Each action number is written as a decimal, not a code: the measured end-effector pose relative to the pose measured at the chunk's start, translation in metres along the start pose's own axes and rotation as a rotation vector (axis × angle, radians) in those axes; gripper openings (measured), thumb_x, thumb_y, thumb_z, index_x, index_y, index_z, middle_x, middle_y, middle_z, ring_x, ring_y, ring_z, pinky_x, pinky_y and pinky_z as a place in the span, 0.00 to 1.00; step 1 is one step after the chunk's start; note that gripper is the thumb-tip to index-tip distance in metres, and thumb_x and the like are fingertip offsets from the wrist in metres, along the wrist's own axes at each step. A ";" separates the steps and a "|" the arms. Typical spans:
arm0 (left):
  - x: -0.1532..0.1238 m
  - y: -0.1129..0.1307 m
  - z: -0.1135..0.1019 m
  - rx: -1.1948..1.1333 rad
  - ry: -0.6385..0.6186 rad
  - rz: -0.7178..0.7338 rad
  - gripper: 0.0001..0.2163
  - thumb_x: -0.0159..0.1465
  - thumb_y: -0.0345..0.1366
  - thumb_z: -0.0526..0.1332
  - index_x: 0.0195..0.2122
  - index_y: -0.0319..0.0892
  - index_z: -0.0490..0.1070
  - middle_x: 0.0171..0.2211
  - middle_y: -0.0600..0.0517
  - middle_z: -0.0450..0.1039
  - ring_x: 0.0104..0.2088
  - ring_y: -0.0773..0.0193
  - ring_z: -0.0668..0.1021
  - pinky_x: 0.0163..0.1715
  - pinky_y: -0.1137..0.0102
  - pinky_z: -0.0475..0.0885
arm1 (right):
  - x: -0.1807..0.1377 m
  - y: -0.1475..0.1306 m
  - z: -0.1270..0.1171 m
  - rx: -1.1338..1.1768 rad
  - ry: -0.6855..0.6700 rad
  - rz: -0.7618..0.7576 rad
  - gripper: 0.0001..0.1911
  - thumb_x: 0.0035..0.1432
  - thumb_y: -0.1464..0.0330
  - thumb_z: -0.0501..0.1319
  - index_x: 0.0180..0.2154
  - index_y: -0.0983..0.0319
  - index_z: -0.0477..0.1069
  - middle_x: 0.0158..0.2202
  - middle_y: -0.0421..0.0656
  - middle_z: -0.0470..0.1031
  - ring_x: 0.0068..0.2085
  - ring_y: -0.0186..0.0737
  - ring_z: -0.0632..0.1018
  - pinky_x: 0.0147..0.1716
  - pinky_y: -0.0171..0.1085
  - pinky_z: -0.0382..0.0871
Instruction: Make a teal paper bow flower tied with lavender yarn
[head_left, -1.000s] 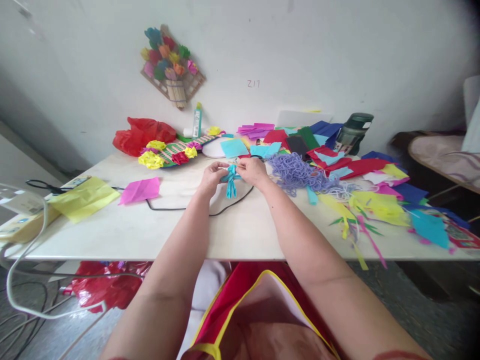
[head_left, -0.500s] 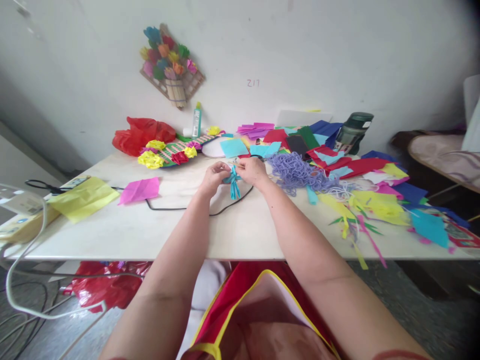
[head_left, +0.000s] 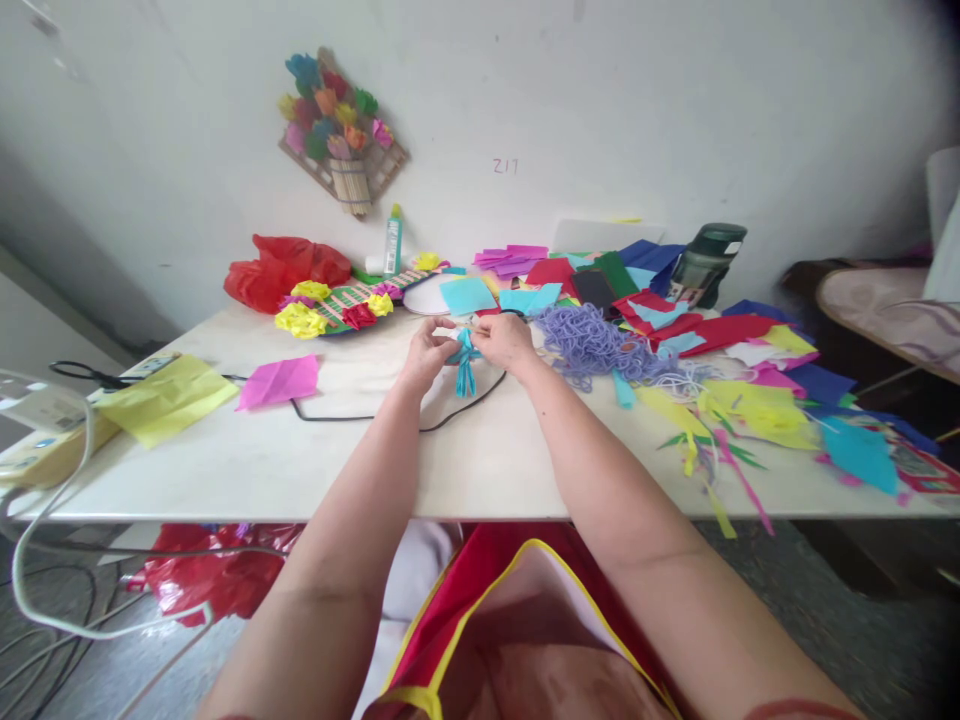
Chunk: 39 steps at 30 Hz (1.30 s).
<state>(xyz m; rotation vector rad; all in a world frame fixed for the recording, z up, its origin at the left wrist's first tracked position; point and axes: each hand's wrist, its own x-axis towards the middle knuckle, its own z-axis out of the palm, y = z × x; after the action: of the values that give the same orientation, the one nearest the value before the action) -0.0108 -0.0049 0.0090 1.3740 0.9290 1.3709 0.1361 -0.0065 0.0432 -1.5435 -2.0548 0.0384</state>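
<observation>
Over the middle of the white table (head_left: 480, 460), my left hand (head_left: 427, 352) and my right hand (head_left: 507, 341) meet, fingers pinched on a small bundle of light blue paper strips (head_left: 466, 368). The strips hang down between the two hands, fanning slightly at the bottom. A thin pale stick seems to run between my fingertips at the top of the bundle. A black cable (head_left: 390, 418) curves on the table just under my hands.
Purple string pile (head_left: 592, 345) and scattered coloured paper (head_left: 750, 400) fill the right side. Pink sheet (head_left: 279, 380), yellow sheet (head_left: 169, 398) and scissors (head_left: 90, 374) lie left. Red bag (head_left: 285, 268), glue bottle (head_left: 394, 240), green bottle (head_left: 705, 262) stand at the back.
The blue strips have shifted slightly between my fingers; both hands stay in nearly the same place.
</observation>
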 end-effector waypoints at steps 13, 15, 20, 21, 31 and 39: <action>0.002 -0.001 0.001 0.045 0.069 0.043 0.16 0.42 0.32 0.62 0.32 0.43 0.58 0.12 0.64 0.61 0.13 0.73 0.65 0.18 0.77 0.63 | 0.001 0.002 0.002 0.010 0.007 0.005 0.11 0.53 0.66 0.55 0.27 0.62 0.75 0.25 0.42 0.73 0.28 0.35 0.67 0.25 0.34 0.49; 0.002 -0.001 0.001 0.041 0.060 0.054 0.16 0.43 0.32 0.63 0.31 0.43 0.58 0.12 0.64 0.61 0.13 0.73 0.65 0.19 0.77 0.63 | 0.001 0.002 0.002 0.006 0.014 0.003 0.11 0.52 0.66 0.55 0.27 0.62 0.75 0.25 0.42 0.73 0.28 0.35 0.67 0.25 0.34 0.49; 0.004 -0.004 0.001 0.060 0.045 0.037 0.11 0.43 0.32 0.64 0.27 0.40 0.63 0.15 0.58 0.66 0.16 0.72 0.67 0.19 0.76 0.63 | 0.001 0.002 0.002 -0.004 0.014 0.006 0.11 0.53 0.66 0.55 0.27 0.62 0.75 0.26 0.43 0.74 0.28 0.35 0.68 0.26 0.34 0.49; 0.004 -0.004 0.001 0.062 0.048 0.035 0.10 0.43 0.32 0.64 0.26 0.40 0.65 0.15 0.58 0.66 0.16 0.72 0.68 0.19 0.76 0.62 | 0.001 0.002 0.002 -0.004 0.013 0.004 0.11 0.53 0.66 0.55 0.27 0.62 0.75 0.26 0.43 0.74 0.28 0.35 0.68 0.26 0.34 0.49; -0.002 0.000 0.001 0.098 -0.042 -0.041 0.09 0.46 0.37 0.63 0.26 0.37 0.71 0.20 0.53 0.71 0.22 0.67 0.74 0.25 0.72 0.68 | 0.000 0.002 0.002 0.007 0.014 0.000 0.11 0.52 0.66 0.56 0.25 0.63 0.74 0.25 0.42 0.74 0.28 0.34 0.67 0.25 0.33 0.49; -0.003 0.000 0.002 0.106 -0.099 -0.063 0.12 0.44 0.38 0.67 0.27 0.36 0.70 0.22 0.51 0.73 0.25 0.63 0.77 0.28 0.70 0.70 | 0.001 0.002 0.002 -0.007 0.000 0.001 0.11 0.52 0.66 0.56 0.27 0.62 0.75 0.26 0.42 0.75 0.29 0.34 0.69 0.26 0.34 0.49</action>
<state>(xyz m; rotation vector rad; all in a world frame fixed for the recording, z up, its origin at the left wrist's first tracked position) -0.0091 -0.0078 0.0088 1.4659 0.9824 1.2099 0.1365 -0.0045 0.0413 -1.5482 -2.0565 0.0313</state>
